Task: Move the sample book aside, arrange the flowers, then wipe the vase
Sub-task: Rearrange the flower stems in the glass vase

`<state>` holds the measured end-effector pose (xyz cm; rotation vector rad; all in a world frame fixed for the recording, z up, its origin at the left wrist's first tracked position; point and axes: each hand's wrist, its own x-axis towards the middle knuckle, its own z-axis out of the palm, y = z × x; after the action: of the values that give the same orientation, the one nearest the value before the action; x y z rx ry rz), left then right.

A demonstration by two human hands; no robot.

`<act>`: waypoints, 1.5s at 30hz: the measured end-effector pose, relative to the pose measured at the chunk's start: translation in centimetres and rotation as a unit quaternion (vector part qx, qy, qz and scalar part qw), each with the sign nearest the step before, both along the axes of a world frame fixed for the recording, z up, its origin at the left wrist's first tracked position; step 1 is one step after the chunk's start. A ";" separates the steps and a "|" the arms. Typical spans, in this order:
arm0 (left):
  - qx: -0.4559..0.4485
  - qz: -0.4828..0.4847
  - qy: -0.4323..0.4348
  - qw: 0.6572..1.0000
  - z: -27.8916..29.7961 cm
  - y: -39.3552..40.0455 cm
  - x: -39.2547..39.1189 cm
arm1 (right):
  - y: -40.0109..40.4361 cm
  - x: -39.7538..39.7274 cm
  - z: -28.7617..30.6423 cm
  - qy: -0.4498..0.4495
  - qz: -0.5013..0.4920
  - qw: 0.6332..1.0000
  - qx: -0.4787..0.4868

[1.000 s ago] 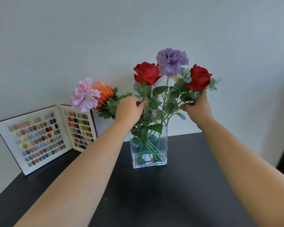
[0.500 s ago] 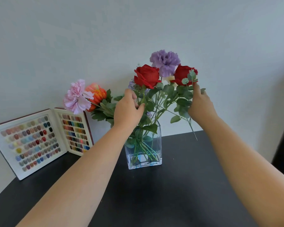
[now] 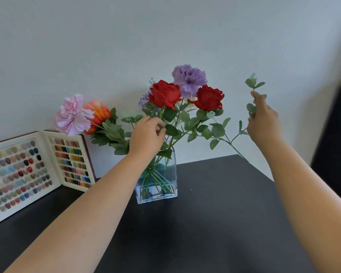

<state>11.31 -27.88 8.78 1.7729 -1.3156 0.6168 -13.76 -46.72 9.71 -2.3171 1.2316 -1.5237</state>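
So the sample book (image 3: 35, 172) is already out of the way, standing open and propped against the wall at the far left of the desk (image 3: 215, 223), well apart from the vase (image 3: 157, 180), so I'd call step one done. Right now it's the flower arranging part. The left hand (image 3: 146, 137) is curled in among the stems just above the vase mouth, looks like it's pinching a stem or leaf under the red rose (image 3: 164, 93), though I can't tell exactly which one. The right hand (image 3: 263, 120) is out to the side, fingers pinched on a eucalyptus sprig (image 3: 252, 95) that's fully out of the vase; its tip points up and its long thin stem runs down and then slants toward the desk's back edge, so roughly upright with a lean. The vase itself is a clear rectangular one, upright near the middle of the desk, stems crossing inside it. The pink carnation (image 3: 72, 115) and orange flower (image 3: 96, 113) flop way out to the left, almost sideways, while the roses and purple carnation (image 3: 189, 79) stand up fairly straight. My guess is the sprig still has to go back in and the left-leaning blooms need fixing. Wiping hasn't started, and I don't see a cloth anywhere.
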 end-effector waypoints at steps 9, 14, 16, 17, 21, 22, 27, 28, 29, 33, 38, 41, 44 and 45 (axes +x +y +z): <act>-0.008 -0.014 -0.110 0.994 -1.4 0.6 -2.6 | 0.7 0.6 -3.0 -0.213 0.149 0.955 0.143; 0.048 0.004 -0.111 0.993 -1.8 -0.4 -2.4 | 1.3 4.1 -4.9 -0.417 0.284 0.794 0.339; 0.075 0.006 -0.049 0.996 -1.5 -0.5 -1.6 | 1.2 5.1 -6.1 -0.420 0.301 0.752 0.408; 0.090 0.003 -0.008 0.996 -1.4 -0.6 -1.1 | 1.4 5.5 -6.7 -0.391 0.301 0.754 0.434; 0.146 -0.017 0.058 0.987 -1.3 -0.6 0.2 | 2.2 6.7 -9.3 -0.213 0.302 0.793 0.484; 0.151 -0.020 0.053 0.987 -1.3 -0.6 0.3 | 2.2 7.0 -9.9 -0.177 0.322 0.787 0.496; 0.140 -0.013 0.042 0.989 -1.6 -1.1 0.4 | 2.2 8.2 -11.5 -0.125 0.386 0.786 0.465; 0.138 -0.007 0.038 0.990 -1.6 -1.2 0.3 | 2.1 8.4 -11.5 -0.135 0.383 0.801 0.439; 0.137 -0.001 0.035 0.990 -1.6 -1.3 0.2 | 1.9 8.5 -11.5 -0.149 0.383 0.810 0.418; 0.130 0.022 0.026 0.991 -1.6 -2.0 0.0 | 1.1 7.0 -10.8 -0.155 0.397 0.813 0.396; 0.156 0.072 0.017 0.985 -2.0 -3.5 -0.8 | -0.1 3.9 -9.9 -0.088 0.366 0.832 0.407; 0.183 0.097 0.005 0.978 -2.5 -4.3 -1.4 | 0.0 2.7 -9.5 -0.052 0.372 0.829 0.414; 0.197 0.095 0.016 0.976 -2.6 -4.8 -1.6 | 0.2 2.2 -9.2 -0.032 0.376 0.829 0.412; 0.200 0.093 0.015 0.975 -2.5 -4.8 -1.7 | 0.2 2.1 -9.1 -0.031 0.371 0.834 0.408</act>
<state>9.62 -32.69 6.26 2.2433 -1.3298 0.4433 -11.69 -46.52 0.60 -1.7681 0.6102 -0.6068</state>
